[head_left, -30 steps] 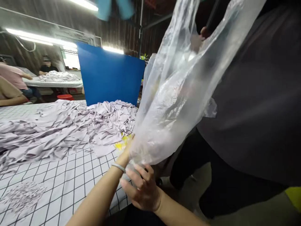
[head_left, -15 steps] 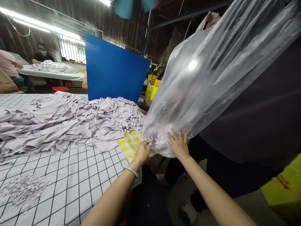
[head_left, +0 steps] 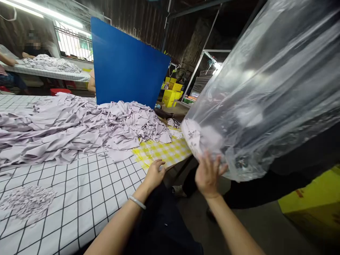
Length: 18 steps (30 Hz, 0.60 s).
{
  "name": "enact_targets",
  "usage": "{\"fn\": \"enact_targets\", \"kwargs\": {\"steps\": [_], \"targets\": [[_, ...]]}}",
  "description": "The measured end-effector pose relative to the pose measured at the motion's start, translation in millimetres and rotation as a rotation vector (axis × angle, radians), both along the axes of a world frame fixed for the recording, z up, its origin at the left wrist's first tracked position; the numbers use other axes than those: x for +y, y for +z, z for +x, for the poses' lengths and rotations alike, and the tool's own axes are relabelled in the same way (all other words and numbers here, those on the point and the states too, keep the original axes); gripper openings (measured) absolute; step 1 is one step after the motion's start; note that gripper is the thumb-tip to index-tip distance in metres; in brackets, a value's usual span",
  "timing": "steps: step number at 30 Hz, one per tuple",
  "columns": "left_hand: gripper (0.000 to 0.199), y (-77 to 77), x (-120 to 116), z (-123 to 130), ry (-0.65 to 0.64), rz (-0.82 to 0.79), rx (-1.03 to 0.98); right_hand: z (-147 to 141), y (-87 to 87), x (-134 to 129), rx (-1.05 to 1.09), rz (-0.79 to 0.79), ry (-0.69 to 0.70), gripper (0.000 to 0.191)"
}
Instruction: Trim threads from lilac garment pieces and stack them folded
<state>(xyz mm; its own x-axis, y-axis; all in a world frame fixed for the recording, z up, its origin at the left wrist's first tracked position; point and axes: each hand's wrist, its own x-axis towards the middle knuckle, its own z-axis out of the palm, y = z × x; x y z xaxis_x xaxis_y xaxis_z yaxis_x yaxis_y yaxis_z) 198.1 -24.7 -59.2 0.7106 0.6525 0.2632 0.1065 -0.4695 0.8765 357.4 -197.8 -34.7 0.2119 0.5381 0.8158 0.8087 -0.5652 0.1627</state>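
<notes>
A large, clear plastic bag (head_left: 255, 88), glossy and creased, slants across the right of the frame, with pale fabric bunched in its rounded lower end. At lower centre the hands are apart: the right hand (head_left: 208, 173), fingers spread, touches the bag's bottom; the left hand (head_left: 155, 173), loosely curled, hovers near a yellow-and-white checked cloth (head_left: 167, 150). Soft, rumpled lilac-grey fabric strips (head_left: 87, 129) heap across the left, before a smooth, flat blue panel (head_left: 127, 67).

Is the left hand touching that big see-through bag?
No, the left hand is apart from the bag, with yellow checked cloth showing between them.
</notes>
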Motion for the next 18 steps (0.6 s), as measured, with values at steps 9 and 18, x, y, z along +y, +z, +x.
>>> {"fn": "enact_targets", "kwargs": {"steps": [9, 18], "targets": [[0.029, 10.9, -2, -56, 0.07, 0.113, -0.164, -102, -32.2, 63, 0.242, -0.164, 0.561, 0.037], [0.02, -28.7, -49, -224, 0.106, -0.115, 0.797, -124, -115.0, 40, 0.617, -0.706, 0.86, 0.03]]}}
